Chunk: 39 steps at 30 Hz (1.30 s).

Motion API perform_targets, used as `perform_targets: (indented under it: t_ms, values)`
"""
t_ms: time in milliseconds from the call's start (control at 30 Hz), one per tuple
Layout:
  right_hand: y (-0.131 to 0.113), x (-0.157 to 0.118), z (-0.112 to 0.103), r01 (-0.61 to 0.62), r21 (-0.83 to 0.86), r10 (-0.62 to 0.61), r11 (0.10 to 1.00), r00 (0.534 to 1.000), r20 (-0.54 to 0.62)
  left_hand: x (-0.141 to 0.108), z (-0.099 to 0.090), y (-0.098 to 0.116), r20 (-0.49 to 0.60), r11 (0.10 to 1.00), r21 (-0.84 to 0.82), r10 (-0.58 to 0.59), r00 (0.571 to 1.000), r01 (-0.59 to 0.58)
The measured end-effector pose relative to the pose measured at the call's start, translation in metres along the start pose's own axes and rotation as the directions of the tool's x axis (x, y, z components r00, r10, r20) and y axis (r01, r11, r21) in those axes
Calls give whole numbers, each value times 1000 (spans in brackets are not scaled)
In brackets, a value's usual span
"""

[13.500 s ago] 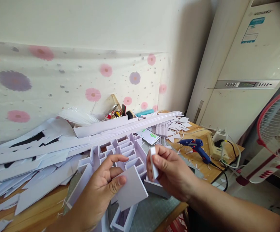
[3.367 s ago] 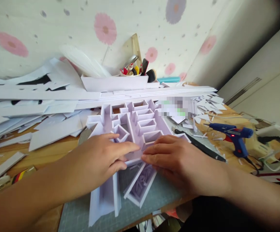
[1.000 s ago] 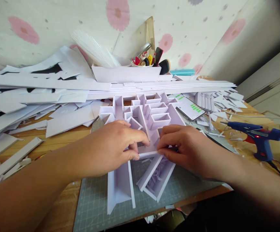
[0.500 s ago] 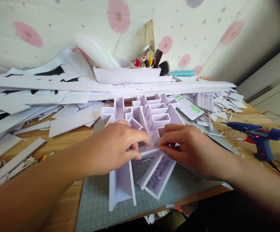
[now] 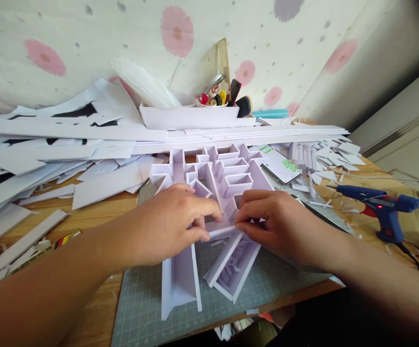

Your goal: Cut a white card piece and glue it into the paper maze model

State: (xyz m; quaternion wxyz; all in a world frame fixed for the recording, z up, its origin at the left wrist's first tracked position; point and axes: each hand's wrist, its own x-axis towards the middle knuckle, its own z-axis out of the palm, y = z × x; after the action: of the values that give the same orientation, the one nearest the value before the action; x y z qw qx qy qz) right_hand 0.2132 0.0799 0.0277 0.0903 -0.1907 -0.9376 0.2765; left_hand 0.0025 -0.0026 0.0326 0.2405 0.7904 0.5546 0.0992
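A white foam-board model (image 5: 227,185) with many small walled compartments lies on the green cutting mat (image 5: 140,299). My left hand (image 5: 180,221) is over its near left part, fingers curled and apart, with nothing visible between them. My right hand (image 5: 267,214) rests at the near right edge of the model, thumb and fingers pinched together on the white wall there. Nearer to me, a long white channel (image 5: 180,282) sits below my left hand. An open white box (image 5: 243,265) holding thin paper scraps lies at an angle below my right hand.
White board offcuts (image 5: 104,185) heap up on the left. Long strips (image 5: 252,132) run along the back, before a white holder (image 5: 191,117) of tools. A blue glue gun (image 5: 386,207) with a red light, a phone (image 5: 279,166) and more scraps (image 5: 339,154) are on the right.
The view has tilted slightly, so the scene sits a little lower and further left. Both hands keep nearly the same pose at the model.
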Motion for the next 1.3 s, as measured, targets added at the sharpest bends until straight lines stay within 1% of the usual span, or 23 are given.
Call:
perform_targets:
  t_ms: [133,300,433,567,700,833,967,1200,1233,1267,1300]
  values:
    - [1,0,1,4,2,-4,1000,1000,-11,1,0,1,0,1000,14,5,1000,-5]
    - [1,0,0,-8,16,8,1000,1000,3,2,1,-1,13,1000,-6,-11,1000,11]
    - [0,-1,-3,-32,15,31,999,999,44,1,2,-2,13,999,-15,33,999,-33]
    - [-2,-2,-7,-18,23,16,1000,995,96,1,4,0,41,997,-30,69,997,-68]
    - [-2,-2,-9,-2,40,-3,999,993,120,2,5,0,48,997,-53,67,997,-64]
    - [-1,-1,-9,16,36,-20,999,991,131,1,6,-2,41,998,-30,62,997,-61]
    - [0,0,-10,13,28,-17,1000,992,125,0,7,-2,2,999,-25,42,999,-41]
    - [-2,-3,-9,29,8,-30,1000,994,103,1,4,3,6,996,-87,22,1000,-21]
    - [-1,-6,-12,37,23,-39,999,996,85,1,3,4,6,997,-80,23,1000,-22]
    - [1,-11,-17,45,44,-47,998,998,41,1,3,5,4,998,-66,23,1000,-23]
    - [3,-17,-24,51,61,-50,997,998,-30,1,4,6,-1,999,-46,21,1000,-21]
